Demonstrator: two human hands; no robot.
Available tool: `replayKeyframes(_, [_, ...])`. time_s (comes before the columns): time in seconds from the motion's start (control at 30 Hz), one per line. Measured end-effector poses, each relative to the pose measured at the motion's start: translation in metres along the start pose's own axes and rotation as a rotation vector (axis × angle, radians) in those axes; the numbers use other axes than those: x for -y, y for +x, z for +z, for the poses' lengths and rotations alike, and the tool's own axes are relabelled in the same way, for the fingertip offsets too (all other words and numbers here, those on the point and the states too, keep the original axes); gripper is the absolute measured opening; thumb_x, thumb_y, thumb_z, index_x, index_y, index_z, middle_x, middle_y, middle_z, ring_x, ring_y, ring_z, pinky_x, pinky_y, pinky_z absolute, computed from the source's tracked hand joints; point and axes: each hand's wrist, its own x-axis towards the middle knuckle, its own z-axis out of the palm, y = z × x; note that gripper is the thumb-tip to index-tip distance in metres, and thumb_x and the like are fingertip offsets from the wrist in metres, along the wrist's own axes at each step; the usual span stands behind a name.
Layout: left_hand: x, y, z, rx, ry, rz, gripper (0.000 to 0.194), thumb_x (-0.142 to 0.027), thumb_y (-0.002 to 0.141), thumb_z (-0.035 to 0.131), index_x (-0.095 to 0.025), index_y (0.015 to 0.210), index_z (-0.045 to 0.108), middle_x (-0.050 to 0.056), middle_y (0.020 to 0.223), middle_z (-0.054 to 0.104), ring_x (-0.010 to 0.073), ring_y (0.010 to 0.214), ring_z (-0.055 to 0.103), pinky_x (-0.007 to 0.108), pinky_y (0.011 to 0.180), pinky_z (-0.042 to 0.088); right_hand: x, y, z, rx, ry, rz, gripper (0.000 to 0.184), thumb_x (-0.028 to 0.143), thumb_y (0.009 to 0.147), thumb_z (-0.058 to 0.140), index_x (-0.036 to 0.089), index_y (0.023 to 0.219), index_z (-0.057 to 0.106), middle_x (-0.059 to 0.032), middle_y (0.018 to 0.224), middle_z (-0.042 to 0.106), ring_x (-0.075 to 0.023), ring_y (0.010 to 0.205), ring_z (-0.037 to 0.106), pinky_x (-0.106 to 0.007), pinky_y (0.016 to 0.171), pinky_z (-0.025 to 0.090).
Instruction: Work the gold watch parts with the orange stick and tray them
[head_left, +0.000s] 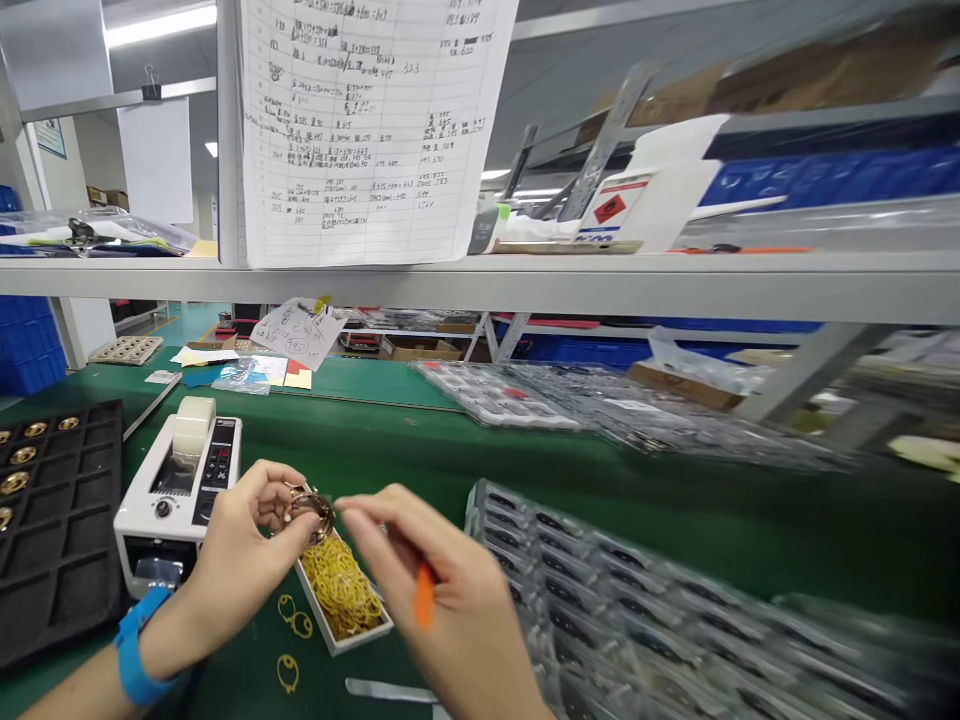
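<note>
The left hand (pixel 244 540) clamps a round gold-brown metal part (pixel 322 513) left of the frame's centre; just beside it, the right hand (pixel 450 590) has thumb and forefinger together, a slim orange rod (pixel 424 597) tucked in its curled fingers

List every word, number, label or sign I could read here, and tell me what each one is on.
"323": handwritten on the lined sheet at the top.
Red diamond with a dark symbol, apparently a flame: on the white container's label.
Too small or blurred to read surely: most other writing on the sheet, the hanging note, the red digits on the white tape machine.
</note>
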Motion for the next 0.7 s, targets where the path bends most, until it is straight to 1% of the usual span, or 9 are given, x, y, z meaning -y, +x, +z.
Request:
replayKeyframes(0.07, [0.001, 0.001, 0.0, -0.001, -0.014, -0.024, 0.019, -0.022, 0.077, 0.061, -0.017, 0.093, 0.052, 0.001, 0.075, 0.062, 0.0143, 0.072, 0.059, 0.025, 0.064, 0.046, -0.003, 0.005, -0.005, -0.057, -0.037, 0.043, 0.02, 0.034, 0.088, 0.052, 0.02, 0.084, 0.066, 0.0006, 0.066, 0.054, -0.011, 0.051, 0.045, -0.022, 0.047, 0.038])
replayKeyframes(0.1, [0.001, 0.001, -0.001, 0.004, -0.021, -0.029, 0.02, -0.022, 0.077, 0.061, -0.017, 0.094, 0.052, 0.001, 0.075, 0.062, 0.0148, 0.073, 0.059, 0.026, 0.065, 0.047, -0.006, 0.008, -0.007, -0.038, -0.046, 0.075, 0.022, 0.037, 0.087, 0.053, 0.019, 0.087, 0.066, 0.0005, 0.066, 0.054, -0.0111, 0.05, 0.045, -0.022, 0.045, 0.038])
replayKeyframes(0.2, [0.002, 0.001, -0.001, 0.034, -0.051, -0.022, 0.021, -0.023, 0.078, 0.06, -0.017, 0.096, 0.052, 0.001, 0.077, 0.06, 0.0151, 0.073, 0.059, 0.027, 0.066, 0.048, -0.014, 0.014, -0.007, 0.113, -0.05, 0.089, 0.025, 0.04, 0.086, 0.054, 0.018, 0.084, 0.068, -0.0002, 0.064, 0.055, -0.0121, 0.05, 0.048, -0.022, 0.044, 0.039])
replayKeyframes(0.27, [0.003, 0.001, 0.0, 0.038, -0.049, -0.016, 0.02, -0.021, 0.078, 0.059, -0.017, 0.097, 0.052, 0.001, 0.076, 0.06, 0.0142, 0.071, 0.058, 0.027, 0.065, 0.047, -0.018, 0.012, -0.001, 0.147, -0.085, 0.022, 0.025, 0.036, 0.088, 0.053, 0.019, 0.081, 0.069, -0.0004, 0.063, 0.055, -0.0125, 0.051, 0.05, -0.022, 0.045, 0.04])
replayKeyframes(0.37, [0.005, 0.001, 0.002, 0.017, -0.001, 0.008, 0.018, -0.017, 0.077, 0.057, -0.016, 0.094, 0.053, 0.0, 0.074, 0.058, 0.0132, 0.067, 0.056, 0.025, 0.062, 0.045, -0.022, 0.004, 0.01, 0.108, -0.206, -0.118, 0.024, 0.03, 0.091, 0.05, 0.02, 0.079, 0.068, -0.0005, 0.064, 0.057, -0.0123, 0.051, 0.052, -0.022, 0.046, 0.04])
replayKeyframes(0.47, [0.007, 0.001, 0.002, -0.013, 0.034, 0.052, 0.017, -0.015, 0.076, 0.056, -0.016, 0.093, 0.054, 0.0, 0.072, 0.057, 0.0128, 0.067, 0.056, 0.024, 0.06, 0.044, -0.026, -0.003, 0.017, 0.045, -0.325, -0.26, 0.02, 0.031, 0.091, 0.05, 0.02, 0.086, 0.066, -0.0015, 0.069, 0.06, -0.0134, 0.055, 0.057, -0.022, 0.049, 0.043])
replayKeyframes(0.53, [0.008, 0.002, 0.001, -0.034, 0.041, 0.075, 0.018, -0.015, 0.077, 0.055, -0.016, 0.094, 0.054, 0.0, 0.071, 0.057, 0.0126, 0.065, 0.056, 0.023, 0.058, 0.043, -0.03, -0.003, 0.02, 0.045, -0.344, -0.296, 0.02, 0.034, 0.091, 0.05, 0.021, 0.091, 0.065, -0.0021, 0.072, 0.062, -0.0139, 0.056, 0.059, -0.022, 0.049, 0.044])
replayKeyframes(0.6, [0.01, 0.003, -0.001, -0.066, 0.092, 0.111, 0.02, -0.016, 0.077, 0.055, -0.015, 0.097, 0.055, 0.001, 0.07, 0.058, 0.0132, 0.063, 0.056, 0.024, 0.057, 0.043, -0.032, 0.002, 0.024, 0.064, -0.321, -0.26, 0.022, 0.04, 0.09, 0.05, 0.022, 0.087, 0.064, -0.0019, 0.073, 0.062, -0.014, 0.054, 0.059, -0.022, 0.046, 0.044])
replayKeyframes(0.7, [0.012, 0.006, -0.004, -0.113, 0.283, 0.181, 0.029, -0.017, 0.08, 0.052, -0.014, 0.108, 0.055, 0.006, 0.078, 0.063, 0.0173, 0.068, 0.061, 0.028, 0.06, 0.047, -0.034, 0.023, 0.032, 0.135, -0.221, -0.171, 0.027, 0.048, 0.083, 0.053, 0.025, 0.074, 0.064, -0.0019, 0.069, 0.065, -0.016, 0.051, 0.06, -0.024, 0.044, 0.045])
